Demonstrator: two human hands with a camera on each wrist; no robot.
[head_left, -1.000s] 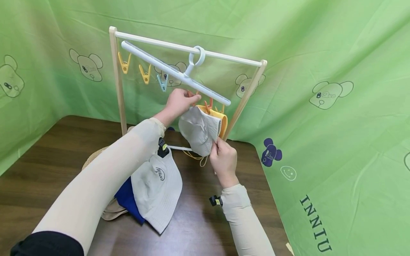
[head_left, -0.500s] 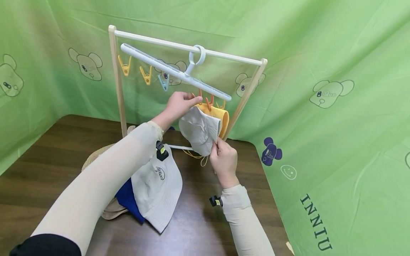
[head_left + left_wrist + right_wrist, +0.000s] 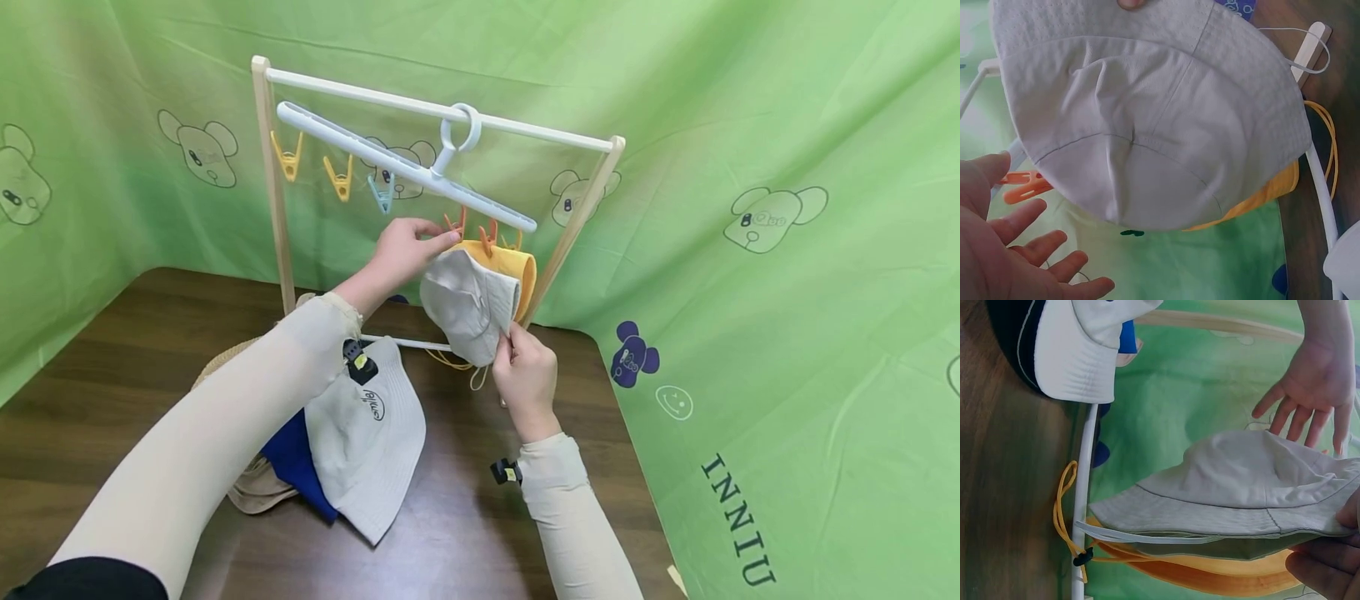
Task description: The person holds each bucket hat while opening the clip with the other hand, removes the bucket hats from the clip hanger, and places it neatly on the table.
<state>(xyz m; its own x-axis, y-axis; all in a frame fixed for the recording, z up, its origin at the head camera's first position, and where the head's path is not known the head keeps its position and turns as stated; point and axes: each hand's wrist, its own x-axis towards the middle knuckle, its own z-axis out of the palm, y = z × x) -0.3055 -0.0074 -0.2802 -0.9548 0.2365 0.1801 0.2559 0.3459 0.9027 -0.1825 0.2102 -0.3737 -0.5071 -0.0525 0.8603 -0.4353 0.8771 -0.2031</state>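
My right hand (image 3: 527,383) pinches the brim of a light grey bucket hat (image 3: 465,304), thumb on one side and fingers on the other in the right wrist view. The hat's crown faces left in the head view, in front of a yellow hat (image 3: 529,271). My left hand (image 3: 1004,244) has its fingers spread and relaxed, and its thumb tip is close to an orange clothespin (image 3: 1025,186) at the hat's edge. Another orange clothespin (image 3: 488,237) is at the yellow hat's top edge. Where the clothespin nearest my left hand bites is hidden by the hat.
A pale blue hanger (image 3: 405,165), tilted down to the right, hangs from a rack bar (image 3: 360,93). Yellow clothespins (image 3: 339,177) and a blue clothespin (image 3: 382,196) hang on its left half. A white bucket hat (image 3: 367,442) lies over a blue hat (image 3: 296,462) on the table (image 3: 465,517).
My left hand has drawn back slightly left from the orange clothespin, letting go of it. The hanger's right end has risen a little. My right hand stays on the grey bucket hat's brim.
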